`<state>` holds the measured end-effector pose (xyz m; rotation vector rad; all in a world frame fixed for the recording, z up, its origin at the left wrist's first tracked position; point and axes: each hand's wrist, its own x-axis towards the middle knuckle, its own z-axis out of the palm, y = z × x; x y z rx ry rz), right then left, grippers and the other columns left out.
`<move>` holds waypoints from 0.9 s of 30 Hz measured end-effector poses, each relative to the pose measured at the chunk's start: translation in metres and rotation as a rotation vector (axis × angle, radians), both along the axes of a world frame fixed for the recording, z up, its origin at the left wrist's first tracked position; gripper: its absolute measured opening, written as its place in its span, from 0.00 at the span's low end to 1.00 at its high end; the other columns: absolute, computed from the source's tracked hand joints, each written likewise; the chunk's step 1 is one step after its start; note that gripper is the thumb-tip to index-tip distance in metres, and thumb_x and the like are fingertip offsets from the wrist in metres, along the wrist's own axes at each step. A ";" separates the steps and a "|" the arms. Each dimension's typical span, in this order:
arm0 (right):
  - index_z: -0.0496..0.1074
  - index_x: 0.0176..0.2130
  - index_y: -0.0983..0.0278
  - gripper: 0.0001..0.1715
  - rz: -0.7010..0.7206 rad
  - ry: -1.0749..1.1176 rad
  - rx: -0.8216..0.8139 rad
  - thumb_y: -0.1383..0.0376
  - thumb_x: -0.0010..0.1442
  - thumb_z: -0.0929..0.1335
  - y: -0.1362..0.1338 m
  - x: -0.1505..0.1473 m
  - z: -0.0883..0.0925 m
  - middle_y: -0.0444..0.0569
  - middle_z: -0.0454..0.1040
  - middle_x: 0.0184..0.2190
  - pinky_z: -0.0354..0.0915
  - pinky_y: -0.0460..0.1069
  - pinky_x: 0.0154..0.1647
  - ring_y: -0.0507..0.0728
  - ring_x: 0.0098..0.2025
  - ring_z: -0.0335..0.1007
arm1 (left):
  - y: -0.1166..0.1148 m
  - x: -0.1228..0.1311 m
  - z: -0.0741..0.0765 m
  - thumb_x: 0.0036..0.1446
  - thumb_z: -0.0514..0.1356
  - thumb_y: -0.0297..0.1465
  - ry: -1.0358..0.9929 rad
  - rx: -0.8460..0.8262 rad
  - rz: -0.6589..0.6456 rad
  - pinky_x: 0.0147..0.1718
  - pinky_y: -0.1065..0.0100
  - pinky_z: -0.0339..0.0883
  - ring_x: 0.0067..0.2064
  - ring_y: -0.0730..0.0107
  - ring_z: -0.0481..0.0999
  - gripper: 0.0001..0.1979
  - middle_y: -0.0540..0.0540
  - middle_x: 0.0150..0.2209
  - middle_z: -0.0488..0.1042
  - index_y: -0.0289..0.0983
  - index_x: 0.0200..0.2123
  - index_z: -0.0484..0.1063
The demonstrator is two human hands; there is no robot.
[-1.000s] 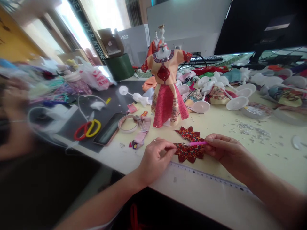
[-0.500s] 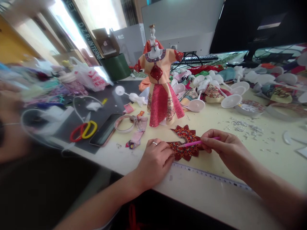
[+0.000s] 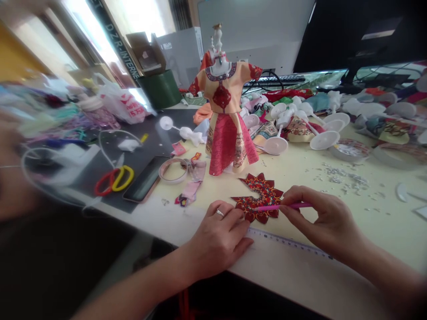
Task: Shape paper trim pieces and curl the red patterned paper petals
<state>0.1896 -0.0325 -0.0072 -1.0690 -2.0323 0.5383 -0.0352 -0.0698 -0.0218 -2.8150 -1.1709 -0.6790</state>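
— Pink stick (image 3: 271, 207) sits pinched tight in our right hand's (image 3: 320, 220) fingertips (image 3: 293, 194); its tip now rests on the red patterned piece (image 3: 263, 192).
— And our left hand (image 3: 220, 235)?
— Its fingers (image 3: 235, 218) no longer pinch the edge; they lie spread, pressing the piece's near points, gripping nothing.
— Where is the piece?
— Flat on the table (image 3: 367, 231), just in front of the dressed mannequin (image 3: 228, 129), with the ruler (image 3: 290, 242) nearer us. We judge it pinned steady for the tip.

Table (image 3: 300, 175) with patch (image 3: 263, 193), scissors (image 3: 113, 180), phone (image 3: 145, 178)
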 end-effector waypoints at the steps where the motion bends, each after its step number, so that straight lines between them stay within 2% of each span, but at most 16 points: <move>1: 0.67 0.30 0.62 0.04 0.014 -0.016 0.016 0.68 0.58 0.66 0.000 0.001 0.000 0.42 0.71 0.24 0.62 0.44 0.25 0.49 0.24 0.66 | 0.000 0.000 0.000 0.60 0.55 0.33 0.001 0.000 -0.002 0.46 0.57 0.58 0.41 0.61 0.67 0.11 0.42 0.37 0.72 0.33 0.41 0.73; 9: 0.65 0.31 0.62 0.05 0.161 -0.047 0.059 0.71 0.58 0.65 -0.002 0.001 -0.002 0.45 0.68 0.25 0.61 0.47 0.27 0.52 0.28 0.63 | 0.001 0.001 -0.001 0.59 0.55 0.32 -0.023 -0.009 -0.005 0.46 0.58 0.60 0.42 0.62 0.68 0.09 0.42 0.35 0.73 0.34 0.38 0.73; 27: 0.62 0.33 0.61 0.09 0.262 -0.026 0.057 0.75 0.56 0.65 -0.005 0.000 -0.003 0.46 0.67 0.29 0.60 0.49 0.30 0.55 0.33 0.65 | 0.000 -0.002 -0.003 0.59 0.56 0.31 -0.041 0.006 -0.036 0.45 0.58 0.60 0.41 0.62 0.68 0.08 0.42 0.35 0.73 0.33 0.36 0.73</move>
